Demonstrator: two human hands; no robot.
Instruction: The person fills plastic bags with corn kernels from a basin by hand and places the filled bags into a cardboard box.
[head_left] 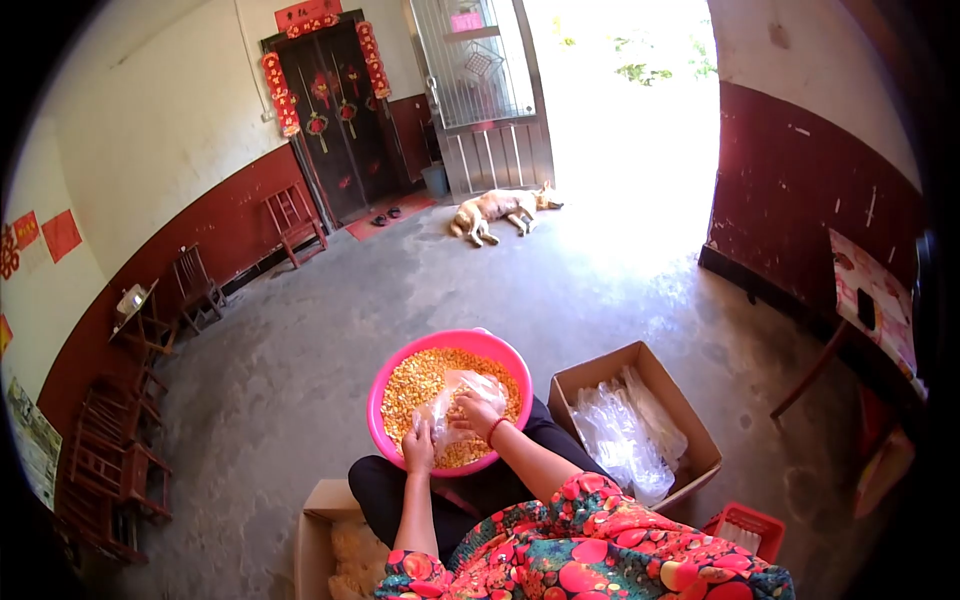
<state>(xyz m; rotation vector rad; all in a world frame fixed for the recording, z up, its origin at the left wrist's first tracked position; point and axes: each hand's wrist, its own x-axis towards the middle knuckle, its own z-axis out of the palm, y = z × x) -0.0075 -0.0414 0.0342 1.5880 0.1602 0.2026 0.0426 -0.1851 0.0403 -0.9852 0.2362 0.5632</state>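
Observation:
A pink basin (376, 405) full of yellow-orange corn kernels (408, 385) rests at my lap, between my knees. Over the kernels is a clear plastic bag (437, 410). My left hand (418, 448) pinches the bag's near left edge at the basin's rim. Curled against the bag from the right is my right hand (478, 414), with a red cord on its wrist; its fingertips are partly lost in the plastic. Whether any kernels are inside the bag I cannot make out.
To the right stands a cardboard box (706, 458) of clear plastic bags (625, 440), with a red basket (768, 530) beside it. Another box (312, 540) at lower left holds yellowish bags (357, 560). A dog (495, 210) lies by the open door. Wooden chairs (125, 470) line the left wall.

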